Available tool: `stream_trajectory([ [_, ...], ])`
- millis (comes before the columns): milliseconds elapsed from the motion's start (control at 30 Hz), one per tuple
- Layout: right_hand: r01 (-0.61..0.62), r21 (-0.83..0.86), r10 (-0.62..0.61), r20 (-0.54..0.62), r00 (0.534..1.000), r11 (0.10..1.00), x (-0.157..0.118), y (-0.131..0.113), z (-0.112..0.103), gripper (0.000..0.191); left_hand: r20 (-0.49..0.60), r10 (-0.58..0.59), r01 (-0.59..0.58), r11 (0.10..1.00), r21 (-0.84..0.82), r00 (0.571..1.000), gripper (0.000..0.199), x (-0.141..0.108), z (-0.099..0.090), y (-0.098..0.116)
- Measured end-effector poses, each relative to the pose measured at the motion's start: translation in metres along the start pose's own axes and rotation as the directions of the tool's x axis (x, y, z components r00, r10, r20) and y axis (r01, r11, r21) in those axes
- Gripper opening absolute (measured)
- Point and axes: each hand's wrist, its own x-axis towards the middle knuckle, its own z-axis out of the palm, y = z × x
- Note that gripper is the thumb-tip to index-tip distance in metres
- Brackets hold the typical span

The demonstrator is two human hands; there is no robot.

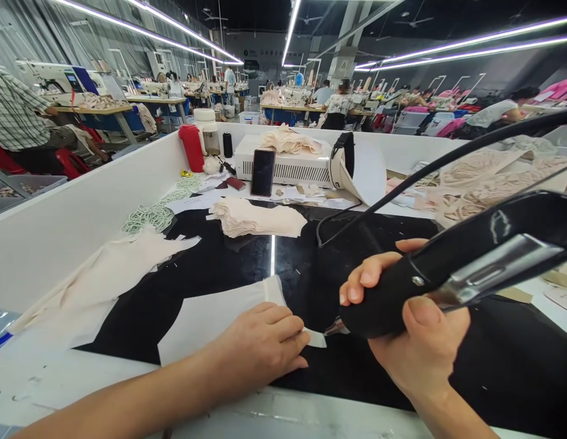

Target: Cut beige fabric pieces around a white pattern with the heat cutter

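Two hands of yours are at work over the black mat [205,262]. Your left hand [265,344] lies at the mat's near edge, palm down on the pale cloth piece [205,320], fingers together and slightly curled; whether they pinch it or only press it, you cannot tell from this view. Your right hand [418,347], over the mat's right half, is wrapped firmly round the black handheld tool [461,250], thumb on the near side and fingers round the far side.

The cloth looks light, thin and soft, likely to slide or ruck on the mat's glossy surface, so hold it with flat fingertips close to its narrow end rather than by the wide part. The tool looks rigid and fairly heavy, and its cable [388,196] may tug at it; the thick body is the place to grip, clear of the metal tip [337,328].

The cloth lies partly under your left hand, on the near middle of the mat: its wide part spreads out to that hand's left, while a narrow end pokes out past the fingertips, towards your right hand. The metal tip sits right at that end; contact is hard to judge.
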Motion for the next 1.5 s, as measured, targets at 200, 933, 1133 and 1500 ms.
stream_trajectory([
  [200, -0.013, 0.019, 0.013, -0.008, 1.000, 1.000, 0.0000, -0.0011, -0.0001, 0.046, -0.008, 0.000, 0.000, 1.000, -0.006, 1.000, 0.028, -0.0001, -0.0003, 0.0021],
  [933, -0.009, 0.013, 0.009, -0.004, 1.000, 1.000, -0.0035, 0.0021, -0.0001, 0.046, -0.033, 0.001, -0.002, 1.000, -0.028, 0.999, 0.022, -0.0016, -0.0040, 0.0005],
  [1133, -0.012, -0.003, 0.012, -0.006, 1.000, 1.000, -0.0038, 0.0013, 0.0010, 0.045, -0.049, 0.001, -0.002, 0.999, -0.033, 0.999, 0.022, -0.0018, -0.0053, 0.0002],
  [1500, 0.009, 0.039, -0.007, -0.038, 0.999, 0.999, -0.0007, -0.0002, 0.0029, 0.045, -0.045, -0.007, 0.005, 0.999, -0.033, 0.999, 0.024, -0.0042, -0.0023, -0.0001],
])
